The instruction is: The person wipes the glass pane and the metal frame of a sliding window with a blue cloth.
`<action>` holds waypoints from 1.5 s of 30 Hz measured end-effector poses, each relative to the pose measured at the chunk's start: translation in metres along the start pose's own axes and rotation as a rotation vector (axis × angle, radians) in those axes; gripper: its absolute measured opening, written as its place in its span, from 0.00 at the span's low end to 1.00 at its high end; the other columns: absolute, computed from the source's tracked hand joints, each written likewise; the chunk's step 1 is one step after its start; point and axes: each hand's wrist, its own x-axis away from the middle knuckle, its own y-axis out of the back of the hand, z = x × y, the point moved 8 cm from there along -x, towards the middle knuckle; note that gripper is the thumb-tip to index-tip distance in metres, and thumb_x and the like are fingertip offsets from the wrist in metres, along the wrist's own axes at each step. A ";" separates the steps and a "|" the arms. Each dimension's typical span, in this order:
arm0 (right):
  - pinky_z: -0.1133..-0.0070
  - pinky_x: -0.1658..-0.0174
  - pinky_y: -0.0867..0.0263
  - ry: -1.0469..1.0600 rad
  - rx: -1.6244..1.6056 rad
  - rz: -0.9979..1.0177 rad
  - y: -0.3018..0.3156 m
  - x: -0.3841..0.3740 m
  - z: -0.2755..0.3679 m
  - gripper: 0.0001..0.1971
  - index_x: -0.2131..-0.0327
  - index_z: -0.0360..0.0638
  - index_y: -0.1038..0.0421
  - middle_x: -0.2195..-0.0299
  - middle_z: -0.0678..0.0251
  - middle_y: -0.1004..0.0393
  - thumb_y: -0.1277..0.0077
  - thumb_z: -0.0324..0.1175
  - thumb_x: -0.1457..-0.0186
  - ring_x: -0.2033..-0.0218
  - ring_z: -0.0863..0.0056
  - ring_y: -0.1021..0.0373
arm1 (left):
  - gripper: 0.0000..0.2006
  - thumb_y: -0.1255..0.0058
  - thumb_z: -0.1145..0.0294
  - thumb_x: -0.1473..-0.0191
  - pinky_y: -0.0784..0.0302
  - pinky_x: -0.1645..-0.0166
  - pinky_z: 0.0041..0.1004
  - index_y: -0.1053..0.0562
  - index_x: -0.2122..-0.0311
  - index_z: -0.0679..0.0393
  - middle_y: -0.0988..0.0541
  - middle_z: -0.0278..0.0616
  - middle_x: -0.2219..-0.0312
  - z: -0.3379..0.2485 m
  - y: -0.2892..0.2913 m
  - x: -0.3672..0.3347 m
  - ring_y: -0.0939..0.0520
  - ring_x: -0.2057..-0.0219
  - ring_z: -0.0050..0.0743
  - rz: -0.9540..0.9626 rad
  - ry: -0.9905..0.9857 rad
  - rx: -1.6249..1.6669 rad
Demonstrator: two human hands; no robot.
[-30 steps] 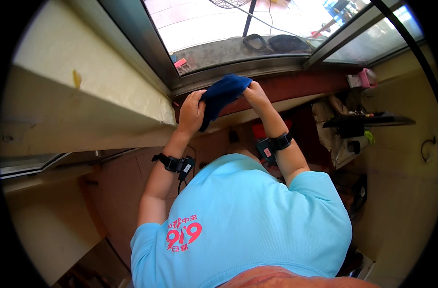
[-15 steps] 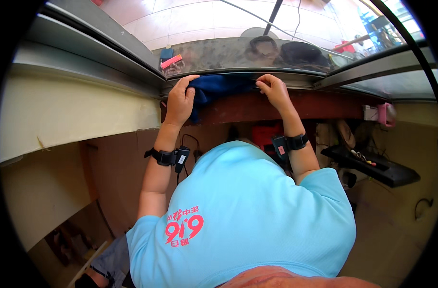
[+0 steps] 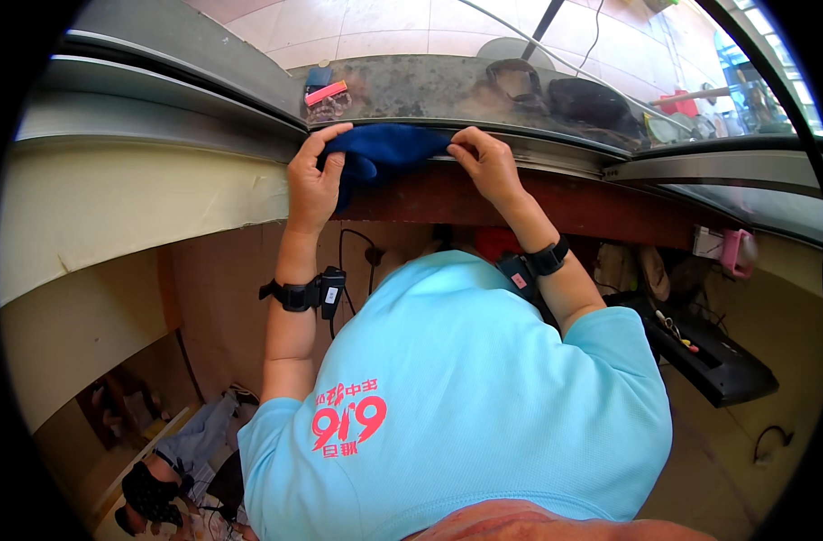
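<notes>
A dark blue cloth (image 3: 389, 147) stretches between my two hands along the metal window track (image 3: 547, 155). At its left end my left hand (image 3: 314, 177) grips it, thumb and fingers closed over the fabric. The thumb and forefinger of my right hand (image 3: 488, 160) pinch the cloth's right corner. Part of the cloth hangs over the dark red front face of the sill (image 3: 556, 200). Each forearm wears a black strap carrying a small black box, the left one (image 3: 332, 293) and the right one (image 3: 518, 275).
Past the track, a grey ledge (image 3: 411, 86) holds a pink-red item (image 3: 327, 92) and a dark cloth-like heap (image 3: 594, 101). Sliding frames flank both sides. A pink-handled object (image 3: 738, 252) stands at right, above a black shelf-like unit (image 3: 718, 356). Another person (image 3: 173, 473) is at lower left.
My right hand has shifted left, with the cloth's corner pinched in it. My left hand has moved slightly left. The view has turned a little, and the other person shows more fully.
</notes>
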 end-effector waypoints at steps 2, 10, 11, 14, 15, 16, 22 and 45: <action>0.68 0.69 0.34 -0.002 0.081 -0.033 0.006 0.002 -0.001 0.08 0.72 0.45 0.29 0.73 0.64 0.27 0.45 0.37 0.51 0.71 0.59 0.29 | 0.11 0.57 0.78 0.43 0.30 0.55 0.20 0.28 0.54 0.61 0.22 0.37 0.63 -0.015 -0.003 -0.005 0.24 0.63 0.20 -0.042 -0.056 0.006; 0.66 0.68 0.32 0.008 0.630 0.100 0.006 0.012 -0.024 0.09 0.73 0.45 0.28 0.74 0.62 0.25 0.50 0.40 0.48 0.70 0.57 0.28 | 0.18 0.54 0.82 0.54 0.29 0.55 0.32 0.27 0.56 0.56 0.23 0.46 0.65 0.017 -0.057 0.002 0.23 0.62 0.45 0.127 -0.080 -0.255; 0.65 0.67 0.32 -0.022 0.653 0.137 0.005 0.008 -0.025 0.10 0.73 0.46 0.28 0.74 0.62 0.25 0.50 0.41 0.47 0.69 0.57 0.28 | 0.18 0.54 0.82 0.54 0.29 0.55 0.33 0.27 0.56 0.56 0.22 0.46 0.65 0.023 -0.057 0.003 0.23 0.61 0.45 0.128 -0.069 -0.297; 0.65 0.65 0.32 -0.103 0.733 0.260 -0.002 0.001 -0.023 0.12 0.73 0.45 0.26 0.72 0.61 0.24 0.51 0.42 0.48 0.67 0.57 0.28 | 0.18 0.55 0.81 0.54 0.29 0.54 0.34 0.27 0.56 0.56 0.22 0.46 0.64 0.034 -0.049 0.004 0.23 0.61 0.45 0.117 -0.061 -0.342; 0.65 0.64 0.32 -0.129 0.762 0.302 -0.004 0.000 -0.022 0.12 0.73 0.45 0.26 0.71 0.61 0.24 0.52 0.43 0.48 0.66 0.57 0.28 | 0.17 0.55 0.81 0.54 0.29 0.54 0.34 0.27 0.56 0.56 0.22 0.46 0.63 0.036 -0.046 0.005 0.23 0.60 0.45 0.111 -0.063 -0.343; 0.65 0.64 0.32 -0.143 0.733 0.335 -0.004 -0.001 -0.022 0.12 0.72 0.44 0.25 0.71 0.60 0.24 0.52 0.42 0.48 0.66 0.57 0.27 | 0.17 0.55 0.81 0.54 0.29 0.53 0.32 0.27 0.56 0.57 0.23 0.46 0.62 0.043 -0.042 0.005 0.23 0.59 0.44 0.119 -0.035 -0.339; 0.69 0.68 0.32 -0.290 0.389 0.481 -0.002 -0.006 -0.035 0.12 0.69 0.41 0.24 0.76 0.59 0.24 0.53 0.36 0.49 0.74 0.62 0.27 | 0.16 0.55 0.81 0.53 0.30 0.52 0.28 0.27 0.57 0.60 0.23 0.46 0.60 0.048 -0.026 0.007 0.23 0.58 0.40 0.099 0.093 -0.325; 0.64 0.65 0.33 -0.035 0.545 0.138 0.011 0.020 -0.034 0.09 0.65 0.51 0.27 0.75 0.58 0.24 0.49 0.41 0.49 0.69 0.55 0.28 | 0.15 0.53 0.80 0.53 0.31 0.54 0.26 0.26 0.58 0.60 0.23 0.44 0.62 0.051 -0.023 0.010 0.22 0.60 0.37 0.126 0.064 -0.242</action>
